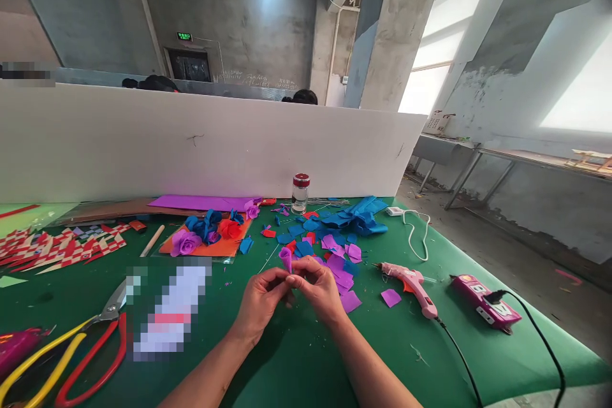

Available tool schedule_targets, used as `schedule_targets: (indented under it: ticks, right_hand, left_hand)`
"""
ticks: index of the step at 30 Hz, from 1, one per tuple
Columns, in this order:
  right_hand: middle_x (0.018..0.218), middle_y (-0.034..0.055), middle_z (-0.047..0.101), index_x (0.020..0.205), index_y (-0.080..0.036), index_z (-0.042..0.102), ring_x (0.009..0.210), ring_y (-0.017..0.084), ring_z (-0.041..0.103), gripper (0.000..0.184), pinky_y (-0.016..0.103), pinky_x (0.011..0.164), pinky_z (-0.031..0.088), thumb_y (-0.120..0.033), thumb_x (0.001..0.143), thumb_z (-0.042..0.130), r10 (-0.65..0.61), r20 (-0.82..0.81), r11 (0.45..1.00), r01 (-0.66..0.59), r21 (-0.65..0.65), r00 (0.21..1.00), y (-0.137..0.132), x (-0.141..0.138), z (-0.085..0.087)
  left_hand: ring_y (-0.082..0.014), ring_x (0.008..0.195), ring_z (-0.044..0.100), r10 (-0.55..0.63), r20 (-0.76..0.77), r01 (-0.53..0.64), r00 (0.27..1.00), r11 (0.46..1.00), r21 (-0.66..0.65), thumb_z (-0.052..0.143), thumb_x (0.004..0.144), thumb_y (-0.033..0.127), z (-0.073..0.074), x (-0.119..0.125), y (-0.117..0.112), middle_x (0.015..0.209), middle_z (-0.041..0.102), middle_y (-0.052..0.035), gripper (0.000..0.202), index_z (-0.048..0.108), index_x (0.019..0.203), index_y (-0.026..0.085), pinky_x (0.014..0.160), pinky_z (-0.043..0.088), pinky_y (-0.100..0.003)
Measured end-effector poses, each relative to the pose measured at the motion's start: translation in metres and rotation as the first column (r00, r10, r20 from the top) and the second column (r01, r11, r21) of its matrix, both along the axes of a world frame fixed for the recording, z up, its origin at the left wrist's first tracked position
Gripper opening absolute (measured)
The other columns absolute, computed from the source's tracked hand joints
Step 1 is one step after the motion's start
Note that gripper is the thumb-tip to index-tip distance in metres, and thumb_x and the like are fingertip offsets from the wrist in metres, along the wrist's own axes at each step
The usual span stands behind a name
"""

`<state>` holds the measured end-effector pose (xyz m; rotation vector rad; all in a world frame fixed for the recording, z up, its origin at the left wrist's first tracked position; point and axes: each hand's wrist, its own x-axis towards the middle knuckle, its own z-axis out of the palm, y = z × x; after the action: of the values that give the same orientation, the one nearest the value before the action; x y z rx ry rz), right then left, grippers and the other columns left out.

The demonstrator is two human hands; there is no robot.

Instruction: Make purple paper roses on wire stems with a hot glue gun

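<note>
A small roll of purple paper stands roughly upright above the middle of the green surface, its open end uppermost. Our left hand and our right hand meet at its lower end, both sets of fingers pinching it; we cannot tell exactly which fingertip presses where. A wedge of green shows between our forearms, running down to the near edge of view.

Just beyond and beside our right hand lie loose purple paper pieces, some overlapping, with blue and red scraps mixed in. Farther right, one lone purple square lies near a pink glue gun, whose nozzle points away from us and to the left. Beyond the gun, a purple power strip sits near the slanting right edge, past which we see floor.

On our left, green separates our hand from a blurred pale rectangle; next come large scissors with spread yellow and red handles. Farther back, paper flowers rest on an orange sheet. A red-lidded jar stands against the far side, where a white partition borders our reach.
</note>
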<state>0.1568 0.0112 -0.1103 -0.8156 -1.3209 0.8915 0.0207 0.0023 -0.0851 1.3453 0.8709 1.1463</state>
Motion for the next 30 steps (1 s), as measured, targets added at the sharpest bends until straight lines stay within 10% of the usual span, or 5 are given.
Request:
schedule_targets:
  ticks: [22,30]
  right_hand:
    - [0.069,0.0018,0.061,0.075,-0.022,0.072,0.063,0.016,0.054,0.01,0.028,0.058,0.044,-0.029,0.081,0.067,-0.407,0.073,0.898,0.383,0.218,0.911,0.001,0.007,0.007]
    - [0.072,0.0029,0.065,0.078,-0.023,0.074,0.065,0.017,0.059,0.01,0.028,0.06,0.045,-0.025,0.083,0.066,-0.28,0.17,0.933,0.226,0.282,0.945,-0.001,0.004,0.008]
  left_hand:
    - [-0.0138,0.054,0.058,0.107,-0.051,-0.11,0.993,0.993,-0.048,0.071,0.071,0.047,-0.004,-0.004,0.007,0.076,0.068,-0.0022,0.033,0.07,0.088,0.018,0.05,0.047,-0.025]
    - [-0.0123,0.051,0.055,0.143,-0.035,-0.143,0.989,0.99,0.0,0.067,0.075,0.046,-0.007,-0.009,0.01,0.069,0.064,0.0001,0.031,0.069,0.087,0.017,0.048,0.046,-0.024]
